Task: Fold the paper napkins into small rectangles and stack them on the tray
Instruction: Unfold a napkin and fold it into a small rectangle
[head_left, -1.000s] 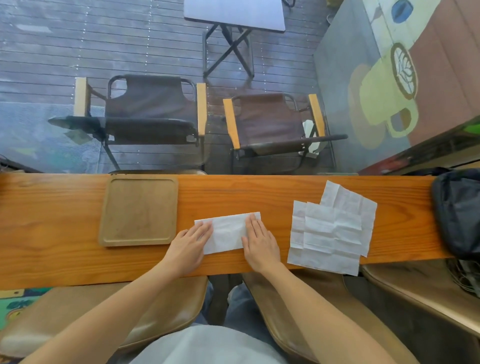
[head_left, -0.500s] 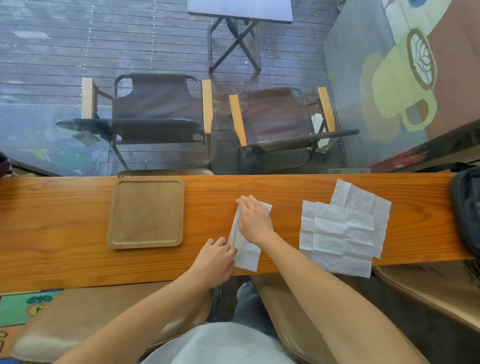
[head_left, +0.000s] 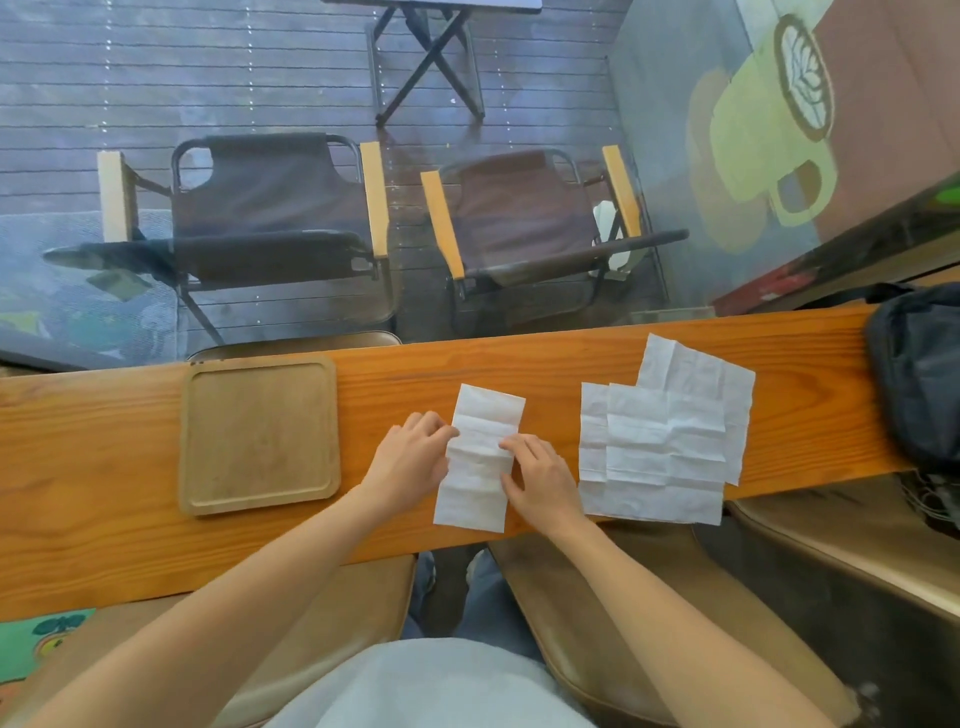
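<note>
A folded white napkin strip (head_left: 480, 457) lies lengthwise away from me on the wooden counter (head_left: 104, 426). My left hand (head_left: 410, 462) pinches its left edge near the middle. My right hand (head_left: 540, 475) rests on its right edge, fingers curled onto the paper. To the left sits a square wooden tray (head_left: 260, 434) with nothing on it. A loose pile of unfolded white napkins (head_left: 665, 436) lies to the right of my hands.
A dark bag (head_left: 919, 374) sits at the counter's right end. Beyond the glass behind the counter stand two folding chairs (head_left: 270, 218) and a small table on a wooden deck. Stool seats (head_left: 597, 597) are below the counter's near edge.
The napkin strip turned from lying crosswise to lying lengthwise away from me. Both hands moved onto its two long edges near the middle.
</note>
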